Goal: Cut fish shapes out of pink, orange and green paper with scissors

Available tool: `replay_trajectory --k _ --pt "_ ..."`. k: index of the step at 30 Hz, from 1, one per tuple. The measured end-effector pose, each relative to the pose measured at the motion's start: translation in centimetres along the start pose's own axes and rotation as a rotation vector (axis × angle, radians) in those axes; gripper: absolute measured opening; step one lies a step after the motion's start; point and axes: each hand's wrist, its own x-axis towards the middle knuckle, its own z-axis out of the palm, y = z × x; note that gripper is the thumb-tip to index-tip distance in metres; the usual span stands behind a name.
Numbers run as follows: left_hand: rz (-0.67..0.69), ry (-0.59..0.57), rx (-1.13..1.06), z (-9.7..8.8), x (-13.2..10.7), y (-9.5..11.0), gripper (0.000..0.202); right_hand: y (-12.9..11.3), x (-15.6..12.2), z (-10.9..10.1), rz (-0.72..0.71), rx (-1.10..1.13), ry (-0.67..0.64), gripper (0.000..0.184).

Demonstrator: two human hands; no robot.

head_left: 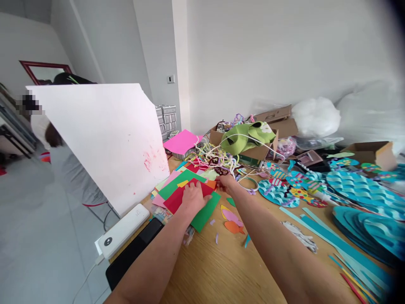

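Pressing open left hand flat on red sheet atop stack. Touching stack's far corner with curled right hand; cannot tell whether gripping.

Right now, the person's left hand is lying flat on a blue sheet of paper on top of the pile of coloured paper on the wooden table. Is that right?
Almost. The head view shows the left hand lying flat on a red sheet of paper, not a blue one, on top of the pile of coloured paper on the wooden table.
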Motion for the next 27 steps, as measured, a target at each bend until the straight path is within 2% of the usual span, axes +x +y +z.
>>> replay_trajectory --k 5,8,12,14,17,19,23,27 --pt "0.015 0.011 -0.014 0.2 0.3 0.4 0.098 -0.4 0.1 0.0 0.078 0.06 -0.102 0.033" --pt "-0.009 -0.008 -0.05 -0.2 0.6 0.8 0.104 -0.5 -0.2 0.4 0.06 0.105 -0.156 0.033" --pt "0.031 -0.112 -0.057 -0.9 0.7 1.2 0.103 -0.6 -0.6 0.9 0.039 0.146 -0.203 0.032" --pt "0.039 -0.128 -0.072 -1.1 0.7 1.1 0.091 -0.6 -0.7 1.0 0.048 0.152 -0.214 0.032" --pt "-0.008 -0.103 -0.115 -1.5 1.0 0.3 0.052 -0.4 -0.5 1.1 0.069 0.143 -0.204 0.033" --pt "-0.05 -0.109 -0.13 -1.7 1.5 -0.5 0.033 -0.2 -0.4 1.2 0.077 0.125 -0.173 0.033" --pt "-0.121 -0.119 -0.167 -2.2 2.4 -2.5 0.026 0.0 -0.4 1.9 0.094 0.073 -0.124 0.033" --pt "-0.168 -0.109 -0.206 -2.3 2.9 -3.7 0.026 -0.2 -1.0 2.5 0.081 0.07 -0.139 0.032"
